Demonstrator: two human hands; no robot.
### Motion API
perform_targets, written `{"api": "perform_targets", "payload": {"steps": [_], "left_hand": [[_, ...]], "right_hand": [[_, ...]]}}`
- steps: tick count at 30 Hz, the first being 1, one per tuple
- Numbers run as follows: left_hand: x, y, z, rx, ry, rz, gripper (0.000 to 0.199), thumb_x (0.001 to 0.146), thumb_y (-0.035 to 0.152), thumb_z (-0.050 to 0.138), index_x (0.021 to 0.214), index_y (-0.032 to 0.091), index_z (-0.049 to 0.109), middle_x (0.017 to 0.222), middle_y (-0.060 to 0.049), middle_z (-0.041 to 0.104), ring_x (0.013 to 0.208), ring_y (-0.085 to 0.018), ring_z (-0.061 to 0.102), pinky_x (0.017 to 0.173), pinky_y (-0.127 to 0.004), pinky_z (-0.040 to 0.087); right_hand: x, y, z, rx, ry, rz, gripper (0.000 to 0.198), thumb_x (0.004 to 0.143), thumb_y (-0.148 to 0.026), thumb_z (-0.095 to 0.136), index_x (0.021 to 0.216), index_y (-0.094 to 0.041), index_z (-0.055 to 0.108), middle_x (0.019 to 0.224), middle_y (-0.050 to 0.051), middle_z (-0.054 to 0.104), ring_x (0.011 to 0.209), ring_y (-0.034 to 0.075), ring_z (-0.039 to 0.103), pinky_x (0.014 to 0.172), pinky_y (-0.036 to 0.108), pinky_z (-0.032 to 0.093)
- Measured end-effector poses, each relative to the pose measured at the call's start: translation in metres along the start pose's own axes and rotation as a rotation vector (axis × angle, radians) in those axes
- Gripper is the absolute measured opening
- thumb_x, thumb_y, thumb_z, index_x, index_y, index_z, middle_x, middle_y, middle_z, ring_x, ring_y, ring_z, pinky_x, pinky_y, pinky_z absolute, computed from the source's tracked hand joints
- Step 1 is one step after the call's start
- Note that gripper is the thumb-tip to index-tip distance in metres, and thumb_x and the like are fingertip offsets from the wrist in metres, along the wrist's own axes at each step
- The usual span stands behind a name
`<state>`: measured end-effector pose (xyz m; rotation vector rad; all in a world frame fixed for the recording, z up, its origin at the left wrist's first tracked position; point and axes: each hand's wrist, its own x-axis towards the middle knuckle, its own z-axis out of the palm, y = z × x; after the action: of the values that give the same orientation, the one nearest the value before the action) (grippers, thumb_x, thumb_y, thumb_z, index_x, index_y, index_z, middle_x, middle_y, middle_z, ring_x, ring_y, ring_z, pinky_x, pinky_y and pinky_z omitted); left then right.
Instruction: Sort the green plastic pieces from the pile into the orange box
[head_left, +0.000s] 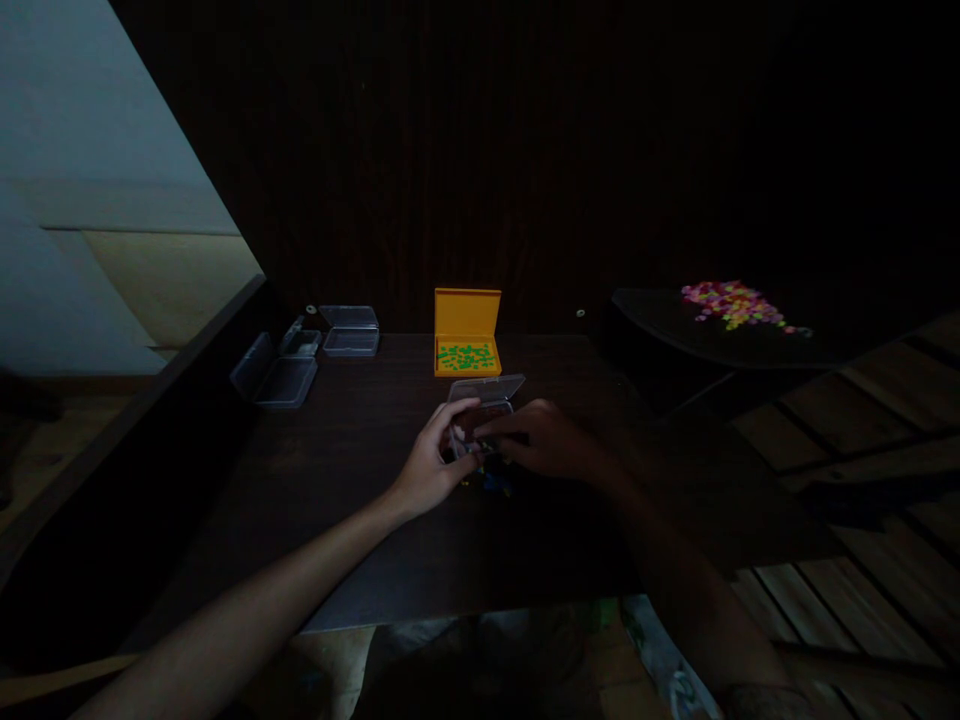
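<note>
My left hand (433,462) grips the left side of a small clear plastic box (491,388), its hinged lid tipped up at the back. Over the box's right side, my right hand (540,440) reaches in with thumb and fingers bent close together. Whether something tiny sits between those fingertips is too dark to tell. A few small pale bits show inside the box, partly covered by my fingers. Just below it on the table lie small blue and yellow pieces (495,484). Behind the clear box stands an orange-yellow box (467,340) with its lid raised, holding many small green pieces (466,357).
More clear plastic boxes with raised lids stand at the left, one near the back (351,343) and another (281,383) by the side panel. A pile of pink, red and yellow pieces (735,303) lies on a dark shelf at right. A dark panel rises behind the table.
</note>
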<state>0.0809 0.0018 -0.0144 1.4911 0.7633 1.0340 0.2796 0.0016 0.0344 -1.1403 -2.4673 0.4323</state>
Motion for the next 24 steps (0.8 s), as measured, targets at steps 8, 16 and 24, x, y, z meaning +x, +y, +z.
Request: {"api": "perform_targets", "payload": {"steps": [8,16,24], "left_hand": [[0.012,-0.002,-0.016,0.037,0.102,0.013,0.057,0.071,0.02,0.07,0.126,0.021,0.053,0.085,0.0,0.055,0.075,-0.013,0.055,0.072,-0.027,0.047],[0.023,-0.005,-0.031,0.038,0.201,0.017,0.057,0.068,0.021,0.072,0.122,0.02,0.054,0.083,0.001,0.059,0.073,-0.014,0.055,0.074,-0.029,0.047],[0.022,-0.006,-0.029,0.051,0.188,0.012,0.058,0.069,0.019,0.071,0.124,0.02,0.053,0.084,0.001,0.059,0.074,-0.015,0.057,0.074,-0.029,0.048]], "right_hand": [[-0.005,-0.001,-0.003,0.115,0.09,-0.058,0.02,0.081,-0.024,0.057,0.089,-0.021,0.076,0.073,0.0,0.074,0.056,0.011,0.062,0.061,0.022,0.043],[0.002,-0.012,0.012,0.014,-0.273,-0.074,0.012,0.079,-0.023,0.064,0.085,-0.022,0.074,0.072,-0.002,0.072,0.063,0.012,0.062,0.064,0.022,0.039],[0.003,-0.01,0.028,-0.106,-0.358,-0.053,0.012,0.082,-0.028,0.062,0.09,-0.024,0.071,0.081,0.0,0.072,0.073,0.015,0.063,0.063,0.025,0.034]]}}
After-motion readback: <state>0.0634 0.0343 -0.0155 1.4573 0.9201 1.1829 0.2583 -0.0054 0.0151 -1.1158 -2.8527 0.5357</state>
